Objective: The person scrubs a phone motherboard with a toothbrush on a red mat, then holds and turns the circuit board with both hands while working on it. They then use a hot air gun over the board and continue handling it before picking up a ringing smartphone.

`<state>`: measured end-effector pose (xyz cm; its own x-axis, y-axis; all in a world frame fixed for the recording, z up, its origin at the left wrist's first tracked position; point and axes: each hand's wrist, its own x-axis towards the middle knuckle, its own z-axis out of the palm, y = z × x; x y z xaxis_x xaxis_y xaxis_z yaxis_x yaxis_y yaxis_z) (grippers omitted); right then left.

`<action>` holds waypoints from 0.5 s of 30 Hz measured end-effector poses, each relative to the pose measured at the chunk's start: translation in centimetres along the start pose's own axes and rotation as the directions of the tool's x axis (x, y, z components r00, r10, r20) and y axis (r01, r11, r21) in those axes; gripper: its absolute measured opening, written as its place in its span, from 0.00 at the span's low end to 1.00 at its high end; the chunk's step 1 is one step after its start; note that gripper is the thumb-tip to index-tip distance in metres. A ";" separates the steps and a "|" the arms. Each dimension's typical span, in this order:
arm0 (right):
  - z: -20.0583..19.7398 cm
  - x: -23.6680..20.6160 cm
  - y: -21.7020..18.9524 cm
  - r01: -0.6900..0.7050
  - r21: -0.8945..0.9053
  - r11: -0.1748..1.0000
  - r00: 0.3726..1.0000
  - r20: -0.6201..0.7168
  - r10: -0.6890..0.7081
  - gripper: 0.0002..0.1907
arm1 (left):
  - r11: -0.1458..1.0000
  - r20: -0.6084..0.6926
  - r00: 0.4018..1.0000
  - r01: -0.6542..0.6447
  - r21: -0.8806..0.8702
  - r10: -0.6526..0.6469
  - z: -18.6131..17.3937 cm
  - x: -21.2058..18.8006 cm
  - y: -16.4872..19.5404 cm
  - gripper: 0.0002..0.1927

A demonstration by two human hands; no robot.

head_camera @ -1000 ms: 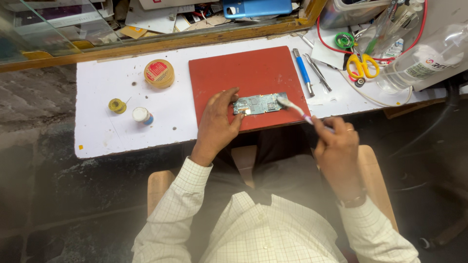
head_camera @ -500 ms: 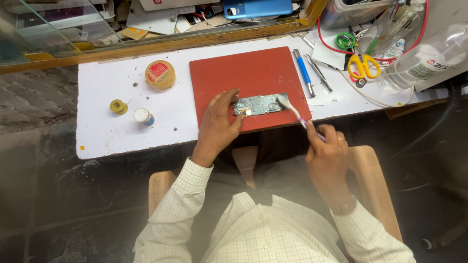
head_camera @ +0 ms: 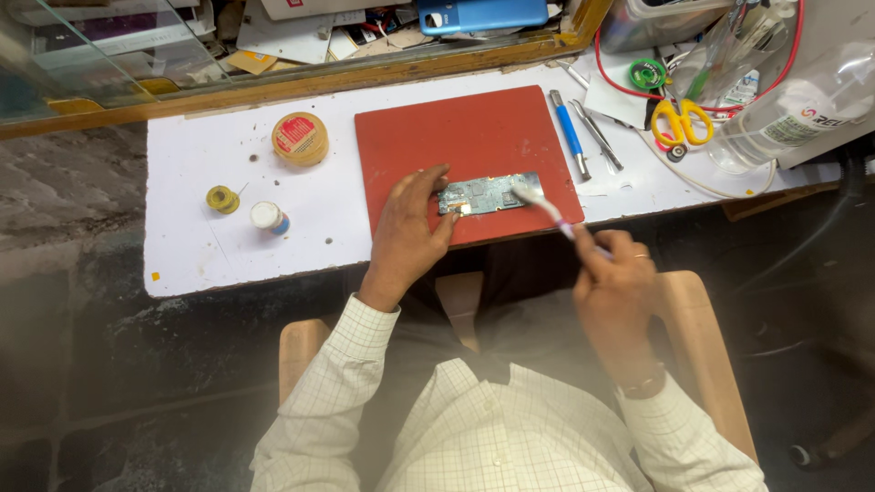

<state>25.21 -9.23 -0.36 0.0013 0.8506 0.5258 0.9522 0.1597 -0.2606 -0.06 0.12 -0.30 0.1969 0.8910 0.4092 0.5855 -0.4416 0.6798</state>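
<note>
I see my left hand [head_camera: 407, 232] pressed flat on the near edge of the red mat [head_camera: 460, 137], its fingers spread loosely and the fingertips holding down the left end of a small circuit board [head_camera: 485, 193]. The board lies lengthwise on the mat, close to its front edge, with a bright spot near the left end. My right hand [head_camera: 612, 278] is closed around the handle of a white brush [head_camera: 547, 208], which slants up and left so that its bristle head rests on the right end of the board. The hand itself hangs just off the front edge of the white worktop [head_camera: 228, 246], above my lap.

On the worktop left of the mat stand a round tin with a red label [head_camera: 300, 138], a small yellow spool [head_camera: 221, 198] and a little white-capped pot [head_camera: 270, 217], all well apart from the board. Just right of the mat lie a blue-handled tool [head_camera: 570, 135] and metal tweezers [head_camera: 599, 137], side by side. Farther right are yellow-handled scissors [head_camera: 679, 121] and a clear plastic bottle [head_camera: 784, 114] lying on its side. A blue phone [head_camera: 483, 15] lies behind the wooden ledge at the back.
</note>
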 end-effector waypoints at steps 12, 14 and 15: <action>2.2 1.3 -2.5 0.133 0.053 0.990 0.991 -0.012 -0.132 0.25 | 1.000 -0.004 1.000 -0.022 -0.002 0.022 -0.1 0.0 0.0 0.30; 2.2 2.0 -2.6 0.152 0.068 0.986 0.988 -0.008 -0.152 0.25 | 1.000 -0.008 1.000 -0.021 0.006 0.021 -0.1 -0.1 0.0 0.31; 2.0 2.1 -2.7 0.165 0.076 0.983 0.986 -0.009 -0.165 0.25 | 1.000 -0.013 1.000 -0.023 0.011 0.023 -0.1 0.0 0.0 0.31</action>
<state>22.08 -6.88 -0.18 -0.1534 0.8082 0.5685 0.9131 0.3359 -0.2312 -0.15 0.08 -0.20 0.1997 0.8791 0.4327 0.5893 -0.4606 0.6637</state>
